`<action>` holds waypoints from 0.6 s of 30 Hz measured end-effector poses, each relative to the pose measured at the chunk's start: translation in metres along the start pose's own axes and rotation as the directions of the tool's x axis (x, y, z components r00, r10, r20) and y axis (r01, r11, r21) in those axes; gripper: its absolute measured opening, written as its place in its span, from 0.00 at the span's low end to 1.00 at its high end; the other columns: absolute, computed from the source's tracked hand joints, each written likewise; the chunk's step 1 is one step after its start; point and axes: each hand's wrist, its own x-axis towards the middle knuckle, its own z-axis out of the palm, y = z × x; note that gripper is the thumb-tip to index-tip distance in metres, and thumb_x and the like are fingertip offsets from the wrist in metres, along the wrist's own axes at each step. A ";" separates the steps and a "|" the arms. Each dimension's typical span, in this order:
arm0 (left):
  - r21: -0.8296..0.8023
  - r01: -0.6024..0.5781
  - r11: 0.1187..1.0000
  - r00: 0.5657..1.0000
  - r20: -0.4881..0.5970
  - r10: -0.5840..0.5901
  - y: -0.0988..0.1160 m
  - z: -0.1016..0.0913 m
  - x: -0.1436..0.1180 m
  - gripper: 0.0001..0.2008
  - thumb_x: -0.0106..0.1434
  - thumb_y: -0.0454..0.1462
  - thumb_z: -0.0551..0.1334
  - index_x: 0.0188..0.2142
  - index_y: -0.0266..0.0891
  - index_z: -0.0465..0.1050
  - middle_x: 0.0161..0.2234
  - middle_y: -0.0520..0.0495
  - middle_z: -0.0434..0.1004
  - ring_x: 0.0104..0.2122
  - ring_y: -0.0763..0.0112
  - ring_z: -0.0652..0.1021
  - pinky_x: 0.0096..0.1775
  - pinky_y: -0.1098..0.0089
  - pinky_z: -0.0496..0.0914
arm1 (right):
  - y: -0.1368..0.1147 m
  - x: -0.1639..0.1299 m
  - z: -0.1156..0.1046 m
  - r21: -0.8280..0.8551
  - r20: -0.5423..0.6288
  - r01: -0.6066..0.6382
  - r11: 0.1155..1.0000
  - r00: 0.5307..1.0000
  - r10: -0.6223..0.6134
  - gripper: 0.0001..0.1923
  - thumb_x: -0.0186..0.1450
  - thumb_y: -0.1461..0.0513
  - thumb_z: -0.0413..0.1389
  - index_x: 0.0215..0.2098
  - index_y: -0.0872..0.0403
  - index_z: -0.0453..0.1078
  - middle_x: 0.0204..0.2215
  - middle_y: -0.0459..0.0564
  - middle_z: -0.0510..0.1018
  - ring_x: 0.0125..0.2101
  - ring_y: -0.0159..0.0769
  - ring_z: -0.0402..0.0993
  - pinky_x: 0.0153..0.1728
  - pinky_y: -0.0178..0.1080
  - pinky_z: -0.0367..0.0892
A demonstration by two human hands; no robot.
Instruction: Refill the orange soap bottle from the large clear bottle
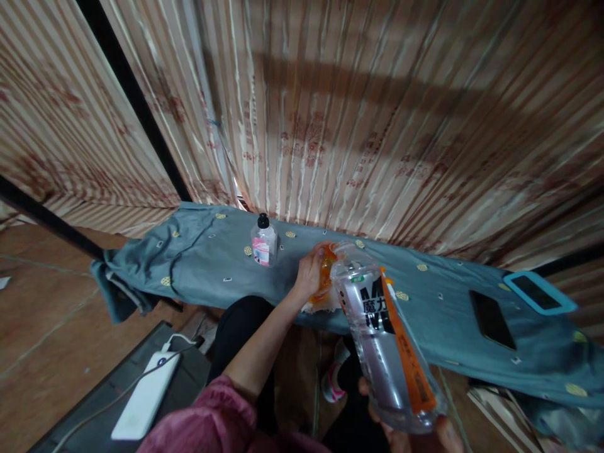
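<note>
My right hand [408, 435] grips the base of a large clear plastic bottle [384, 336] with a black-and-white label and an orange stripe. The bottle is tilted, its top pointing away from me toward the table. My left hand [309, 274] is closed on a crumpled orange and white piece [326, 283], cloth or wrapper, pressed against the bottle's top end. I cannot tell whether the bottle has a cap on. Both hands work over the near edge of a table covered with blue-grey patterned fabric [207, 264].
A small clear bottle [263, 242] with a black cap and pink label stands on the fabric. At right lie a black phone [493, 319] and a phone in a blue case [538, 292]. A white power bank [146, 396] with its cable lies lower left. A striped curtain [358, 113] hangs behind.
</note>
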 end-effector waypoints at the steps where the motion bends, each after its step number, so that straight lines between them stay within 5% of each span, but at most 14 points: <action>1: 0.000 0.013 1.000 1.000 -0.006 -0.013 -0.001 0.000 -0.001 0.23 0.72 0.42 0.43 0.51 0.39 0.74 0.48 0.43 0.81 0.51 0.59 0.78 0.57 0.59 0.69 | 0.000 0.000 0.000 -0.015 0.002 -0.004 1.000 1.000 0.004 0.35 0.40 0.45 0.72 0.45 0.42 0.75 0.39 0.50 0.83 0.34 0.49 0.81 0.28 0.36 0.76; 14: -0.078 0.081 0.994 0.992 -0.092 -0.088 -0.013 0.005 -0.012 0.25 0.72 0.44 0.42 0.56 0.36 0.69 0.55 0.40 0.77 0.55 0.62 0.76 0.61 0.60 0.66 | -0.004 0.002 -0.004 -0.031 0.029 -0.016 0.999 0.999 0.017 0.39 0.39 0.44 0.72 0.47 0.46 0.74 0.40 0.54 0.82 0.34 0.49 0.81 0.24 0.34 0.73; 18: -0.022 0.059 0.998 0.995 -0.077 -0.060 -0.028 0.004 -0.027 0.27 0.69 0.45 0.52 0.63 0.36 0.60 0.60 0.38 0.71 0.59 0.59 0.73 0.62 0.58 0.64 | -0.003 0.003 -0.004 -0.019 0.007 -0.006 1.000 1.000 0.006 0.38 0.38 0.44 0.72 0.46 0.45 0.75 0.37 0.54 0.83 0.28 0.43 0.79 0.21 0.32 0.71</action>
